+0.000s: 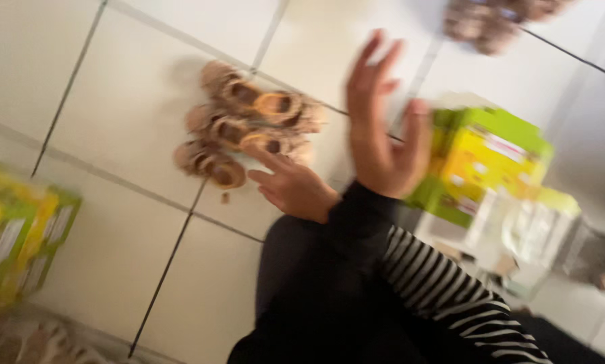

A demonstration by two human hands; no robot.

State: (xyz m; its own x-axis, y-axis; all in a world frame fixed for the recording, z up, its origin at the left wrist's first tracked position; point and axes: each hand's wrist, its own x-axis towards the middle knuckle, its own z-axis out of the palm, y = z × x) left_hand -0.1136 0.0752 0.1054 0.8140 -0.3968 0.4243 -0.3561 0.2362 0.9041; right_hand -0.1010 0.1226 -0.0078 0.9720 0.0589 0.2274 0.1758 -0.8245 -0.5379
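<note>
Sandals: a cluster of small tan and brown sandals [245, 125] lies on the tiled floor [120, 101]. They are rounded, with darker insoles ringed by lighter straps. The picture is blurred, so I cannot count them or read their details.

Where they lie: toward the far middle of the floor, across a dark grout line, well in from the left edge of what I see.

My left hand [292, 185]: it rests low, fingers stretched toward the near side of the sandals. My fingertips [262, 158] reach the closest one; whether they touch it I cannot tell through the blur. The hand is open and flat, gripping nothing that I can see.

My right hand [383, 128]: it is raised above the floor, palm open, fingers spread wide and pointing away from me. It holds nothing. The sandals lie to its left and lower, apart from it.

Sleeves: a black cuff [360, 216] covers my right wrist, and a black-and-white striped sleeve [444, 283] runs behind it.

Green and yellow box [484, 158]: it stands just right of my raised hand, farther right than the sandals.

Second box [19, 229]: similar green and yellow, at the left edge of the floor, well apart from both hands.

Far heap [491, 20]: more brownish shapes at the far right edge, too blurred to identify.
</note>
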